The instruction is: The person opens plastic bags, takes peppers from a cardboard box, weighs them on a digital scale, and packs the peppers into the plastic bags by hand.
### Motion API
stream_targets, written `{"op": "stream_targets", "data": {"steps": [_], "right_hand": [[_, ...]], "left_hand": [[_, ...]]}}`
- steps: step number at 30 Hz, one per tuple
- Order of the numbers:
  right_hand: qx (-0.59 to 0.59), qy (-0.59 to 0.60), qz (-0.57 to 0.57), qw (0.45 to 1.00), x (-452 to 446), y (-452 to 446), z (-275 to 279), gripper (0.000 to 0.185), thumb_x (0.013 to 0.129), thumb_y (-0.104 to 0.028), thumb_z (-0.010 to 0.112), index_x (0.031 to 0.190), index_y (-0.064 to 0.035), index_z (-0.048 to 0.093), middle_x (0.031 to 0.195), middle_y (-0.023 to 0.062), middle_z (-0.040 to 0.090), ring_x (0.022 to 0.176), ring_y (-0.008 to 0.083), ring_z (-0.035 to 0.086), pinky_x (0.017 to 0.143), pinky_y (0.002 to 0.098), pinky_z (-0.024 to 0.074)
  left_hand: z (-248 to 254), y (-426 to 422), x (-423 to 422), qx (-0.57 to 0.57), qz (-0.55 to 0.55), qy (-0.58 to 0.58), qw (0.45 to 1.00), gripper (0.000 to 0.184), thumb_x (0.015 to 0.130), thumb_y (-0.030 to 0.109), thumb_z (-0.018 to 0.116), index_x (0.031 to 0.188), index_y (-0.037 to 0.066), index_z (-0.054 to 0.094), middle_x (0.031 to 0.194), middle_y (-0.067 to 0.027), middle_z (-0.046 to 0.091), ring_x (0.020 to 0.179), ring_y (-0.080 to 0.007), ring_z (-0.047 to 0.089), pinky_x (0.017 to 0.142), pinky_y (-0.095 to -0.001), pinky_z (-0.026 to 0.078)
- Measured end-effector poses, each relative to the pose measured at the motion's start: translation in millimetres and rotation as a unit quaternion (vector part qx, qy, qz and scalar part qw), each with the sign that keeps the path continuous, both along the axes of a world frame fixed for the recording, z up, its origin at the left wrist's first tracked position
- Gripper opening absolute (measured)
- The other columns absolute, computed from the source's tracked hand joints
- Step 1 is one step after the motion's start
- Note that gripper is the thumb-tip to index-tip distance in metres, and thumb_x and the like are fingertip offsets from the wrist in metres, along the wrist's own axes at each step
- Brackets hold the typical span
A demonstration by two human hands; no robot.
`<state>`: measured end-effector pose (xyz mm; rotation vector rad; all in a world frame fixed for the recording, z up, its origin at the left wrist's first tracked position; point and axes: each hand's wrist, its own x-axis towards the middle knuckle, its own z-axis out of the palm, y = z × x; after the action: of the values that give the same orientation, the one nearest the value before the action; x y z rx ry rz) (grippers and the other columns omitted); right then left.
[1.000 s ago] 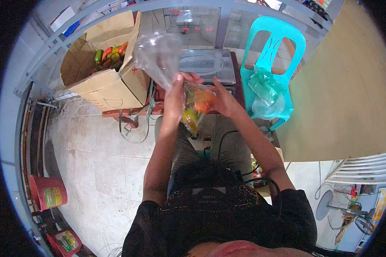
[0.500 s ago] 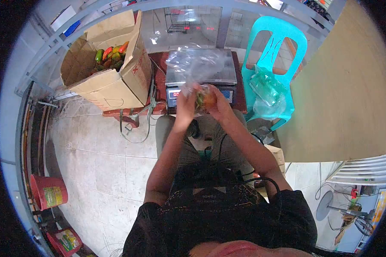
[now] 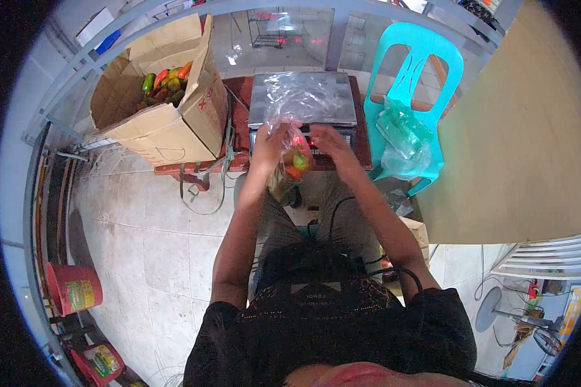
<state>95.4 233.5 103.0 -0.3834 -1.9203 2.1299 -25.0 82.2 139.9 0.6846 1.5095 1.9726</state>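
My left hand point(image 3: 269, 145) is closed round the gathered neck of a clear plastic bag point(image 3: 298, 161) of green, red and orange peppers. The bag hangs in front of a digital scale point(image 3: 306, 97), and its loose upper part spreads over the scale's metal plate. Just right of the bag, my right hand point(image 3: 329, 143) has its fingers apart and appears to hold nothing. Both hands partly hide the scale's front panel.
An open cardboard box point(image 3: 203, 122) holding peppers stands at the left of a dark red table point(image 3: 239, 90). Right of the scale, a turquoise chair point(image 3: 448, 64) carries green and clear plastic bags point(image 3: 403, 138). A wooden panel point(image 3: 510, 155) rises at the right.
The peppers have dropped lower beneath my left hand, and the bag's loose top has stayed over the scale. My right hand has come away from the bag to the right, opening its fingers.
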Motion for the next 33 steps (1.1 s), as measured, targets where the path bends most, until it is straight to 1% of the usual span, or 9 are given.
{"op": "stream_targets", "data": {"steps": [2, 6, 9, 13, 16, 20, 23, 26, 33], "right_hand": [[0.149, 0.083, -0.001, 0.985, 1.3, 7.1, 33.8, 0.041, 0.09, -0.027, 0.06, 0.124, -0.0053, 0.05, 0.115, 0.0048, 0.057, 0.096, 0.0163, 0.059, 0.076, 0.032, 0.051], [0.151, 0.136, 0.047, 0.978, -15.6, -0.5, 86.8, 0.029, 0.089, -0.024, 0.062, 0.109, -0.0034, 0.06, 0.101, 0.0042, 0.063, 0.087, 0.0126, 0.06, 0.073, 0.0292, 0.05], [0.136, 0.109, 0.02, 0.985, -35.1, 1.5, 86.8, 0.031, 0.088, -0.031, 0.064, 0.099, -0.0022, 0.065, 0.087, 0.0033, 0.066, 0.077, 0.0114, 0.06, 0.072, 0.0288, 0.049], [0.197, 0.149, 0.025, 0.969, -41.4, -8.8, 92.4, 0.032, 0.089, -0.032, 0.062, 0.096, -0.0015, 0.066, 0.077, 0.0019, 0.064, 0.067, 0.0092, 0.057, 0.061, 0.0274, 0.0483], [0.214, 0.088, 0.065, 0.971, -36.1, -7.3, 98.3, 0.024, 0.09, -0.026, 0.061, 0.096, -0.0021, 0.064, 0.079, 0.0002, 0.062, 0.071, 0.0078, 0.054, 0.062, 0.0259, 0.0467], [0.179, 0.052, 0.079, 0.979, -27.8, -2.8, 106.6, 0.023, 0.092, -0.024, 0.06, 0.098, -0.0021, 0.064, 0.081, -0.0005, 0.062, 0.074, 0.0077, 0.054, 0.065, 0.0251, 0.0453], [0.285, 0.098, 0.076, 0.95, -27.4, 9.2, 101.4, 0.023, 0.092, -0.023, 0.059, 0.099, -0.0009, 0.064, 0.082, 0.0005, 0.063, 0.076, 0.0083, 0.055, 0.068, 0.0258, 0.0464], [0.243, 0.108, 0.068, 0.962, -27.4, 13.3, 88.8, 0.029, 0.091, -0.027, 0.059, 0.102, -0.0006, 0.064, 0.082, 0.0037, 0.064, 0.07, 0.0095, 0.058, 0.063, 0.025, 0.0493], [0.238, 0.092, 0.077, 0.964, -23.7, 10.2, 87.5, 0.029, 0.092, -0.024, 0.058, 0.108, 0.0002, 0.062, 0.09, 0.0059, 0.066, 0.078, 0.011, 0.059, 0.07, 0.0273, 0.0495]], "left_hand": [[16.0, -2.1, 5.7, -0.022, -0.027, 0.007, 0.999, 0.023, 0.097, 0.019, 0.05, 0.097, 0.001, 0.064, 0.081, -0.0009, 0.061, 0.071, -0.0074, 0.052, 0.062, -0.0254, 0.043], [19.0, 0.3, 5.9, -0.129, -0.02, 0.107, 0.986, 0.025, 0.097, 0.021, 0.05, 0.101, 0.0, 0.064, 0.087, -0.0016, 0.063, 0.081, -0.0097, 0.056, 0.072, -0.0271, 0.046], [28.1, -4.8, 9.6, -0.077, -0.06, 0.175, 0.98, 0.028, 0.096, 0.021, 0.051, 0.112, 0.0, 0.059, 0.097, -0.0029, 0.064, 0.092, -0.0123, 0.055, 0.083, -0.0287, 0.044], [39.2, -21.0, 8.4, -0.018, -0.042, 0.122, 0.991, 0.046, 0.094, 0.032, 0.054, 0.13, 0.003, 0.048, 0.122, -0.0088, 0.057, 0.114, -0.0184, 0.05, 0.098, -0.0357, 0.038], [60.9, -33.2, 4.5, 0.128, -0.067, -0.112, 0.983, 0.036, 0.094, 0.029, 0.054, 0.121, 0.006, 0.053, 0.107, -0.0042, 0.059, 0.095, -0.0127, 0.055, 0.086, -0.0278, 0.043], [61.6, -33.0, -8.3, -0.008, -0.03, 0.155, 0.987, 0.023, 0.093, 0.025, 0.055, 0.103, 0.005, 0.06, 0.095, -0.0026, 0.061, 0.089, -0.0077, 0.052, 0.076, -0.0256, 0.043], [73.1, -34.1, -1.2, -0.101, -0.056, 0.242, 0.963, 0.018, 0.092, 0.021, 0.058, 0.094, 0.003, 0.06, 0.089, 0.0009, 0.06, 0.084, -0.0066, 0.051, 0.073, -0.0247, 0.042], [71.8, -36.1, -7.0, -0.127, -0.041, 0.331, 0.934, 0.015, 0.095, 0.02, 0.054, 0.092, 0.006, 0.058, 0.081, 0.0041, 0.055, 0.078, -0.0062, 0.05, 0.07, -0.0217, 0.04], [50.7, -21.7, -5.0, -0.026, 0.022, 0.135, 0.99, 0.021, 0.096, 0.025, 0.053, 0.086, 0.007, 0.056, 0.072, 0.006, 0.047, 0.065, -0.0031, 0.039, 0.059, -0.0196, 0.031]]}}
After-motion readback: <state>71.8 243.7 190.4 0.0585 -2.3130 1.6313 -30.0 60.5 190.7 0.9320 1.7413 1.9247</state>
